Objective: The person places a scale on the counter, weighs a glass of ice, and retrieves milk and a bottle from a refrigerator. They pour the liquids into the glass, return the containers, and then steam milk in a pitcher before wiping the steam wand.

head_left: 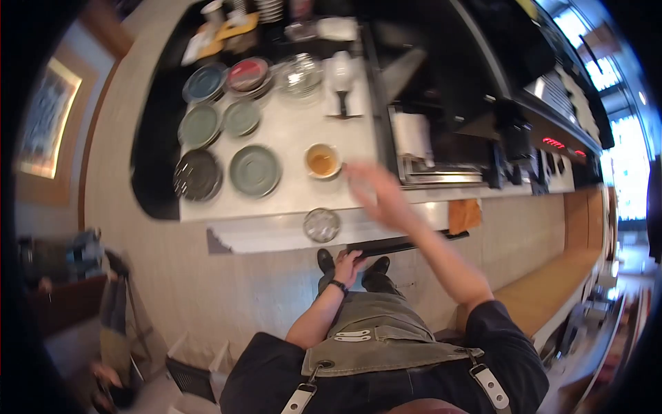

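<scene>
Head view, seen from above, looking down over apron (372, 334) and shoes

Right hand (378, 193): raised over counter (276, 231) edge, blurred by motion, fingers loosely spread, holding nothing; fingertips just beside cup (322, 161), cup at 9 o'clock from hand
Cup: small, pale, upright, filled with brown liquid, stood on white counter near centre
Left hand (348, 265): wristband worn, curled around near end of long dark handle (403, 243) below counter edge, at 6 o'clock from cup; closed in a grip on handle
Glass (322, 224): clear, upright, at counter's near edge, at 6 o'clock from cup, well apart from right hand
Saucers: grey-green saucer (255, 170) at 9 o'clock from cup, dark plate (198, 175) further at 9 o'clock; more plates (224, 103) in blue, red and green at 10 o'clock, some stacked
Glass bowls (301, 74): stacked, clear, at 12 o'clock from cup
Coffee machine (476, 131): dark, at 3 o'clock from cup; orange cloth (464, 215) hung at its near edge
</scene>
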Available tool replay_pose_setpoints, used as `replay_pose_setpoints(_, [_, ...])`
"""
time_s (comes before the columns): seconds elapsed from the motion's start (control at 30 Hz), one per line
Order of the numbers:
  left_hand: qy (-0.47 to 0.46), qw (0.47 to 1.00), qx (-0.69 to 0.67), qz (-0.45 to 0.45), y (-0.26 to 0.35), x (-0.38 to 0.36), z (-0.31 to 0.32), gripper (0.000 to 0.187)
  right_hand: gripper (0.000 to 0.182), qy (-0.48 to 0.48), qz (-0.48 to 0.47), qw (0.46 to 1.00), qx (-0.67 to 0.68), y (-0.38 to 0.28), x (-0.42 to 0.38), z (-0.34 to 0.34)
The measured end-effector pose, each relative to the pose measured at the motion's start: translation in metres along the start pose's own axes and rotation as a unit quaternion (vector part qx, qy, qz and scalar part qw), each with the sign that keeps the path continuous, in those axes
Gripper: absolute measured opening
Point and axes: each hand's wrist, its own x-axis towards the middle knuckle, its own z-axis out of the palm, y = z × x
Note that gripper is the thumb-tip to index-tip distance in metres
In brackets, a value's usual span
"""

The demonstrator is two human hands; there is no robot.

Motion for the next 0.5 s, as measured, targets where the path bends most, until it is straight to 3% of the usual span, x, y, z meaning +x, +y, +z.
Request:
replay_pose_setpoints(0.07, [-0.012, 0.999, 0.012, -0.047, -0.006, 0.020, -0.035, 0.029, 0.021, -0.047, 0.149, 0.979, 0.134, -0.030, -0.103, -0.003])
replay_pose_setpoints(0.13, [0.031, 0.998, -0.003, -0.063, -0.029, 0.062, -0.070, 0.031, 0.019, -0.066, 0.246, 0.953, 0.166, -0.016, -0.207, 0.006])
replay_pose_setpoints(0.27, [0.115, 0.989, 0.016, -0.090, -0.059, 0.179, -0.142, 0.034, 0.028, -0.013, 0.477, 0.868, 0.142, 0.020, -0.419, 0.046])
replay_pose_setpoints(0.33, [0.175, 0.976, 0.127, -0.043, -0.068, 0.218, -0.147, 0.033, 0.037, 0.025, 0.572, 0.806, 0.152, 0.036, -0.498, 0.063])
replay_pose_setpoints(0.37, [0.181, 0.979, 0.087, -0.039, -0.066, 0.245, -0.154, 0.031, 0.041, 0.052, 0.615, 0.765, 0.183, 0.040, -0.529, 0.074])
replay_pose_setpoints(0.47, [0.167, 0.986, 0.026, 0.012, -0.060, 0.261, -0.127, 0.030, 0.046, 0.103, 0.643, 0.707, 0.278, 0.051, -0.600, 0.098])
replay_pose_setpoints(0.5, [0.213, 0.977, 0.000, 0.011, -0.066, 0.269, -0.126, 0.028, 0.048, 0.098, 0.639, 0.709, 0.283, 0.057, -0.615, 0.098])
